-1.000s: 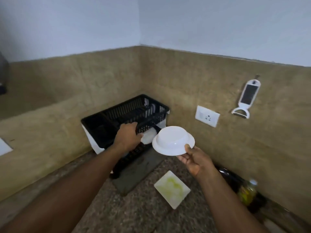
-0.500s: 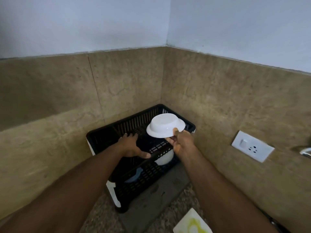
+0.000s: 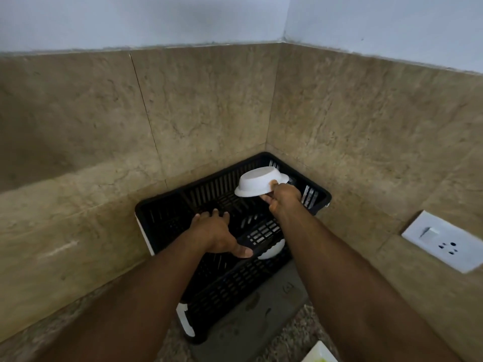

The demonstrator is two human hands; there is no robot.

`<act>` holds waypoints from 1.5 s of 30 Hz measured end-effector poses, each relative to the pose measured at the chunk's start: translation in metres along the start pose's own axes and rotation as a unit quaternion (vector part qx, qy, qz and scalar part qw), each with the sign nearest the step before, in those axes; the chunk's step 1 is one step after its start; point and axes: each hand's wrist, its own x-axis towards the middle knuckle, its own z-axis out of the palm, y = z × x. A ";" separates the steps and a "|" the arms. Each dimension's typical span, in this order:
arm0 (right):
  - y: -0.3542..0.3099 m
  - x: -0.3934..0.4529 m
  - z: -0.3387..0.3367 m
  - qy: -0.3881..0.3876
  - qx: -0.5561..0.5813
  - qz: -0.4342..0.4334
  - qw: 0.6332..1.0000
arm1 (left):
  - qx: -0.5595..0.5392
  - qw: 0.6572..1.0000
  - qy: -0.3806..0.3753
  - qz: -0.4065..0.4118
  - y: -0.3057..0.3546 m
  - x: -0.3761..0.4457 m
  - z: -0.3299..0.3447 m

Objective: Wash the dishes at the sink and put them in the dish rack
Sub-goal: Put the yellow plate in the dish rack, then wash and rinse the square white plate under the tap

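Head view shows right hand [image 3: 283, 198] pinching the inverted white bowl [image 3: 258, 182] by its rim over the dish rack [image 3: 167, 212] at 1 o'clock, left hand [image 3: 214, 231] spread flat on the rack; this thin grip risks slippage.

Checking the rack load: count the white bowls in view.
2. One bowl is held upside down in the right hand over the dish rack; another sits lower inside. More may be hidden.
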 end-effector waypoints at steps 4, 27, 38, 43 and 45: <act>-0.002 0.000 -0.001 0.014 -0.017 0.003 1.000 | -0.001 1.000 -0.005 -0.001 -0.001 0.001 0.001; 0.018 -0.151 -0.158 0.014 -0.212 -0.041 0.976 | -0.186 0.920 0.290 0.189 0.082 -0.091 0.073; 0.112 -0.225 -0.343 0.194 -0.579 0.107 0.785 | -0.176 0.975 -0.005 0.133 0.140 -0.087 0.244; 0.152 -0.235 -0.384 0.209 -0.546 0.149 0.797 | -0.223 0.968 -0.046 0.105 0.154 -0.085 0.281; 0.168 -0.226 -0.404 0.210 -0.476 0.153 0.840 | -0.234 0.967 -0.018 0.094 0.157 -0.082 0.292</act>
